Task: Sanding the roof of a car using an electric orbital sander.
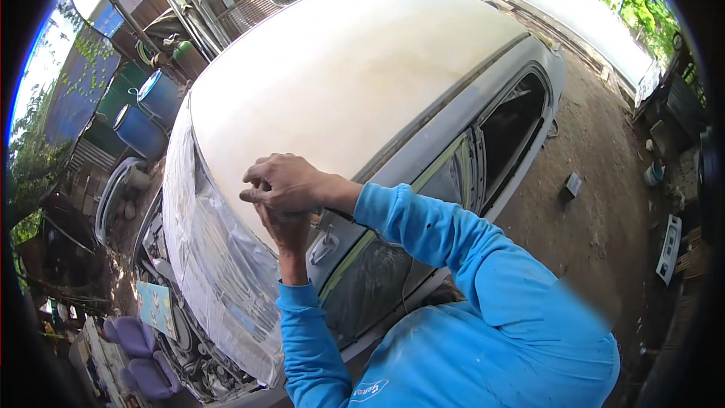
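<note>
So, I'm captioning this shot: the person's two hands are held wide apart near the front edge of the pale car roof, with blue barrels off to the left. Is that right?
"Wide apart" is wrong: the head view shows the right hand overlapping the left hand, close together. They are near the front edge of the pale car roof, with blue barrels off to the left.

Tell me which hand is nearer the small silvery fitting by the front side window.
Left. In view, the left hand lies just upper-left of the silvery fitting; the right hand is higher, partly covering the left.
</note>
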The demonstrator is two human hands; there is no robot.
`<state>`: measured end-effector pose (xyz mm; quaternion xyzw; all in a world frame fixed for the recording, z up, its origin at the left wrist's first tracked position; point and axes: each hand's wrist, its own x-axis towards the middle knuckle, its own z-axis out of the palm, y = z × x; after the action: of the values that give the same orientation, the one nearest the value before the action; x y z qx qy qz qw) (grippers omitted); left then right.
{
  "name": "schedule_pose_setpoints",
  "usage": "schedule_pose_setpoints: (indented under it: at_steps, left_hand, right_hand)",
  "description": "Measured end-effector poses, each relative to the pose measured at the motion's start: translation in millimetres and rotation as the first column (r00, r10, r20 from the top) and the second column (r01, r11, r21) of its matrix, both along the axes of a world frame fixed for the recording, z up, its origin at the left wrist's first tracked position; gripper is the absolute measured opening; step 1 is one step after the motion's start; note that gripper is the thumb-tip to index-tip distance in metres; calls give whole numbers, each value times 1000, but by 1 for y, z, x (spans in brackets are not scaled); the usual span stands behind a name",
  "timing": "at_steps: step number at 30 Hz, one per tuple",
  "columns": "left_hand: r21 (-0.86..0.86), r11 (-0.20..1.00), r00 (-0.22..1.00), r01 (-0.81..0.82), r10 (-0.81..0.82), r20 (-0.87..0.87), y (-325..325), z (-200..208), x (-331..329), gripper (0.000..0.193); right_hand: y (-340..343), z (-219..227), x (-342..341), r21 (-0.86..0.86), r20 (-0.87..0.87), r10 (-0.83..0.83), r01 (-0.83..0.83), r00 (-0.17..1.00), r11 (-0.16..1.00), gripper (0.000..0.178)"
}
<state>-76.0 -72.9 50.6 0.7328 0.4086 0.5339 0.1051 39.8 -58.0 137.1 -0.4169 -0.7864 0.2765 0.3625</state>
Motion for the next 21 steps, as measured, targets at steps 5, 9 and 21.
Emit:
schedule_pose_setpoints:
  at_steps: [5, 9, 21]
  left_hand:
    - [150, 975, 940, -167, 203, -275, -16, 3, -9, 62]
    - [169, 984, 961, -56, 99, -259, -5, 12, 13, 55]
    - [147, 975, 945, 167, -116, -305, 79, 31, 154, 41]
  right_hand:
    - [-6, -6, -13, 1, -43, -50, 50, 998, 999, 61]
    - [-2, -5, 8, 16, -3, -82, 82, 997, 996, 61]
    - [56, -15, 168, 298, 28, -264, 244, 964, 923, 43]
